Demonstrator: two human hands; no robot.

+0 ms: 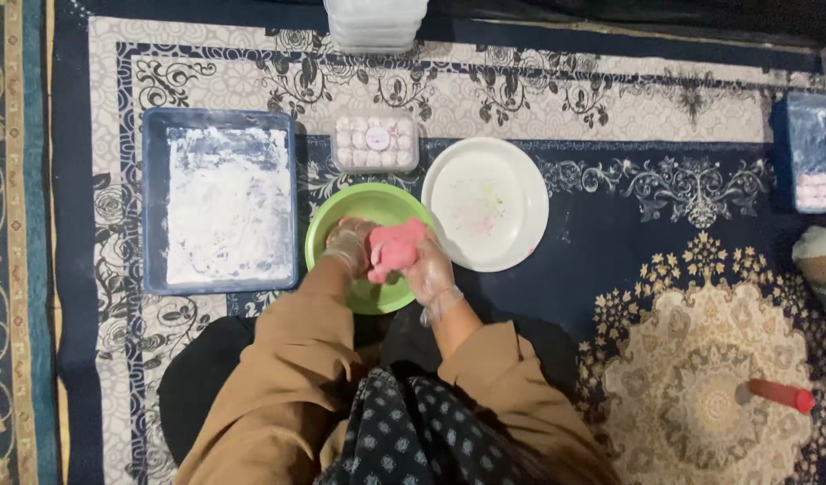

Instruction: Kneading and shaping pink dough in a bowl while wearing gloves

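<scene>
While both gloved hands work over the bowl, the scene reads like this:

Dough: a pink lump (pixel 397 245) sits right between the two hands, held above the green bowl's middle, and it looks soft and rounded.
Left hand: the left hand (pixel 350 244), in a thin clear glove, presses against the lump's left side, fingers curled in toward it.
Right hand: the right hand (pixel 431 269), gloved the same way, wraps the lump from the right and below; both hands are together, clamped on the pink dough.
Bowl: the green bowl (pixel 341 216) lies on the carpet directly under the hands, its far rim showing clear, its near rim hidden by the wrists.
Plate: a white round plate (pixel 512 180) rests just beside the bowl on the right, touching or nearly touching its rim, with faint coloured smears at its centre.
Small box: a clear lidded container of pale round pieces (pixel 377 141) stands just beyond the bowl.
Tray: a blue rectangular tray (pixel 152 207), dusted white with flour, lies to the left of the bowl.
Stack: clear containers (pixel 375 22) are piled at the top edge.
Red object: a small red cylinder (pixel 781 395) lies well apart at lower right on the patterned carpet (pixel 682 296).
Sleeves: tan sleeves (pixel 278 377) reach forward from the bottom.
</scene>
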